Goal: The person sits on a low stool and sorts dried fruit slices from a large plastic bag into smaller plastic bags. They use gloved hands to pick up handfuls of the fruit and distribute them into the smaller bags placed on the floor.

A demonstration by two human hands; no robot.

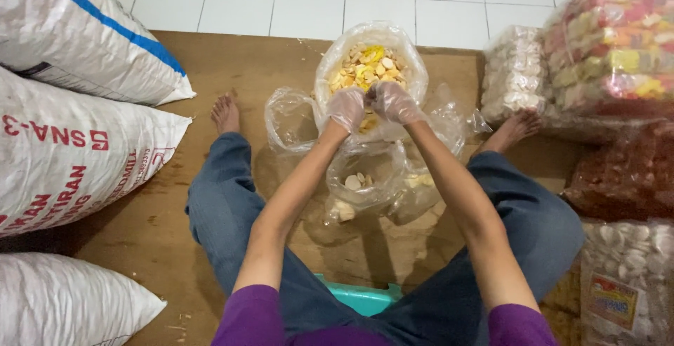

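Note:
Both my hands wear thin clear plastic gloves. My left hand (346, 108) and my right hand (393, 102) are side by side, fingers closed, at the near rim of a large clear plastic bag (330, 65) full of pale and yellow crackers (366, 67). Whether the fingers hold crackers or the bag's edge is unclear. Below the hands a smaller clear bag (365, 177) lies open with a few round crackers in it. Another small bag (342, 210) with crackers lies just under it.
I sit on a wooden board (147, 233) with legs spread, on a teal stool (361, 297). Big white woven sacks (70, 142) line the left. Bags of white, coloured and reddish crackers (611, 51) stack on the right. White floor tiles lie beyond.

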